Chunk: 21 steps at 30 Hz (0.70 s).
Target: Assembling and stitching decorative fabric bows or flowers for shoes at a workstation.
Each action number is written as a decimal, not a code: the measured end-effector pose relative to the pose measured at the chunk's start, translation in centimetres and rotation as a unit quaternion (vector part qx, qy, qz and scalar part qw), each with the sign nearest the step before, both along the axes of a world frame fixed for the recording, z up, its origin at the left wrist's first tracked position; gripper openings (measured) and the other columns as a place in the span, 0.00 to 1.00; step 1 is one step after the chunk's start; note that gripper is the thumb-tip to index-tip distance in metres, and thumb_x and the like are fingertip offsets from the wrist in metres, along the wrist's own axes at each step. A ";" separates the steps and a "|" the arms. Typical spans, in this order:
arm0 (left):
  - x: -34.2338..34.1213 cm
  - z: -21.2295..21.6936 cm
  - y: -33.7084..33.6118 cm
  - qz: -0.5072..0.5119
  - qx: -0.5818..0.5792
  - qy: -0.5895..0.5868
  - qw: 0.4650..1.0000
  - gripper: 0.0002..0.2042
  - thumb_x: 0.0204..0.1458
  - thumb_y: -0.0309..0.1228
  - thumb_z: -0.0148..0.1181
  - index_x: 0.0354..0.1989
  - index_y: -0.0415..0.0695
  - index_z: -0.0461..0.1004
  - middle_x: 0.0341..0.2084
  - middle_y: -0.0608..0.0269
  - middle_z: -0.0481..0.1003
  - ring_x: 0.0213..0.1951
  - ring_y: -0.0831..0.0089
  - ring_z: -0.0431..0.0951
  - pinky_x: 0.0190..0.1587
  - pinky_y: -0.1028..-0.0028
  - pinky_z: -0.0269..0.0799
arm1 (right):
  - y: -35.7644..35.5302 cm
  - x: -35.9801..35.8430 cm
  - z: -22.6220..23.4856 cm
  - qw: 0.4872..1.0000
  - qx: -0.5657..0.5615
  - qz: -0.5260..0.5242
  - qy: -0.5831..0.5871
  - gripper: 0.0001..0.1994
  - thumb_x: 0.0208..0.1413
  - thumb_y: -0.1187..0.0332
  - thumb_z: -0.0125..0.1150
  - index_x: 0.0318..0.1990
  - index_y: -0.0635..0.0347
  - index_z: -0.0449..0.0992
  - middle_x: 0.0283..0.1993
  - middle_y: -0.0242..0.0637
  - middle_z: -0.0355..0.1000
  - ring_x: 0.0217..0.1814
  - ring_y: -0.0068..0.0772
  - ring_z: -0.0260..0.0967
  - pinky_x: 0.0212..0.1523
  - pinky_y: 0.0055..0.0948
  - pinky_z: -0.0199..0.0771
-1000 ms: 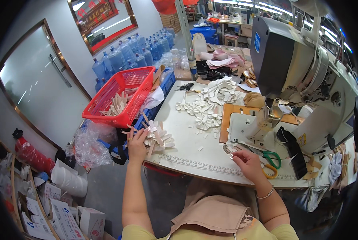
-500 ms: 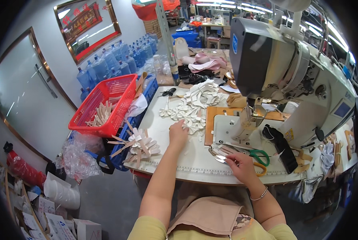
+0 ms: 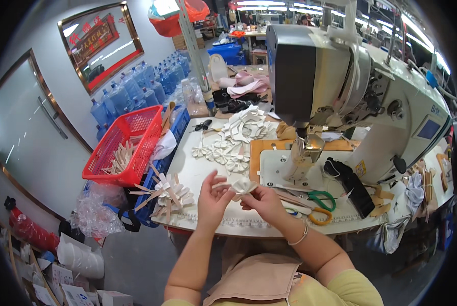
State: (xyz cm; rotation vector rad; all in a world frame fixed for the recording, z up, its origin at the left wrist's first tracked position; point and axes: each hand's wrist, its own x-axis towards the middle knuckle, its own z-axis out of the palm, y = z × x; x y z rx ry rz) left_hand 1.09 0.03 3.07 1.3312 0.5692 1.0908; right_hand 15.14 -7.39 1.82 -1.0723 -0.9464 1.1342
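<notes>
My left hand [image 3: 211, 199] and my right hand [image 3: 261, 201] meet over the front of the white table [image 3: 198, 176], both gripping one small white fabric bow [image 3: 243, 186] between the fingertips. A bracelet sits on my right wrist. A pile of white bows [image 3: 236, 140] lies further back on the table. A bundle of bows with tan strips [image 3: 167, 193] rests at the table's left edge, just left of my left hand. The grey sewing machine [image 3: 340, 86] stands right behind my hands, its needle area [image 3: 305, 150] above them.
Green-and-yellow-handled scissors [image 3: 318, 206] lie right of my right hand. A red basket [image 3: 124, 145] with tan strips sits on a blue crate at the left. Large blue water bottles [image 3: 136, 89] stand along the wall. Black scissors [image 3: 203, 125] lie at the back.
My left hand left the bundle at the table's left edge, reached into the bow pile, and now holds one bow together with my right hand in front of the machine.
</notes>
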 end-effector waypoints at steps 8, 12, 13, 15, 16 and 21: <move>0.8 -1.5 -2.0 -0.034 -0.047 0.048 0.997 0.06 0.48 0.23 0.58 0.35 0.39 0.71 0.23 0.69 0.73 0.26 0.82 0.71 0.30 0.82 0.67 | -1.8 1.3 0.8 0.997 -0.030 0.047 0.060 0.10 0.52 0.69 0.59 0.39 0.64 0.70 0.34 0.32 0.71 0.36 0.21 0.69 0.37 0.23 0.73; 2.3 -2.7 -2.8 0.096 0.119 0.066 0.986 0.03 0.51 0.25 0.56 0.30 0.40 0.70 0.21 0.70 0.71 0.25 0.84 0.70 0.27 0.83 0.65 | -1.5 0.5 -0.8 0.959 0.076 -0.154 -0.224 0.06 0.50 0.71 0.59 0.29 0.65 0.72 0.23 0.31 0.69 0.25 0.16 0.64 0.23 0.23 0.64; 3.2 -3.1 -3.0 0.173 0.197 0.099 0.960 0.03 0.51 0.25 0.56 0.29 0.41 0.69 0.20 0.70 0.70 0.23 0.84 0.69 0.25 0.83 0.65 | -0.7 0.1 -1.3 0.869 0.213 -0.274 -0.354 0.07 0.49 0.71 0.59 0.25 0.65 0.71 0.18 0.31 0.66 0.20 0.15 0.59 0.19 0.23 0.57; 4.7 -3.2 -3.4 0.132 -0.059 -0.060 0.988 0.04 0.52 0.27 0.54 0.31 0.44 0.65 0.20 0.71 0.67 0.19 0.84 0.64 0.20 0.83 0.61 | -0.3 -0.8 -1.8 0.877 0.185 -0.302 -0.324 0.08 0.49 0.71 0.59 0.25 0.65 0.71 0.18 0.30 0.65 0.20 0.15 0.58 0.19 0.22 0.57; 5.4 -2.7 -3.6 0.081 -0.226 -0.169 0.956 0.05 0.53 0.28 0.54 0.32 0.45 0.64 0.21 0.71 0.67 0.18 0.84 0.62 0.19 0.83 0.59 | -0.1 -1.0 -1.9 0.883 0.153 -0.333 -0.294 0.08 0.50 0.70 0.59 0.24 0.65 0.70 0.17 0.30 0.65 0.19 0.15 0.57 0.19 0.21 0.57; 5.7 -3.5 -4.3 0.077 -0.150 -0.187 0.968 0.05 0.54 0.27 0.52 0.33 0.46 0.62 0.20 0.71 0.65 0.17 0.85 0.59 0.16 0.83 0.52 | 0.0 -0.1 -2.1 0.968 0.043 -0.241 -0.046 0.10 0.53 0.67 0.58 0.27 0.65 0.72 0.19 0.25 0.66 0.21 0.12 0.57 0.22 0.17 0.59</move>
